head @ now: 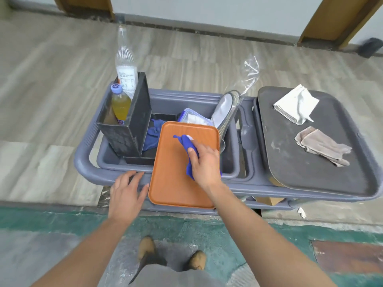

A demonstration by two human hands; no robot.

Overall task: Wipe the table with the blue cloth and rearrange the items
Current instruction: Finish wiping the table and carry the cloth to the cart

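Observation:
An orange tray lies across the front rim of a grey cart. My right hand presses a blue cloth onto the tray's upper right part, fingers closed on the cloth. My left hand rests open on the cart's front rim, touching the tray's left edge. A second blue cloth lies crumpled in the cart's bin behind the tray.
A black holder at the bin's left carries a clear bottle and an orange-drink bottle. A lidded container and a slipper sit behind the tray. A dark tray on the right bears a white cloth and a beige cloth.

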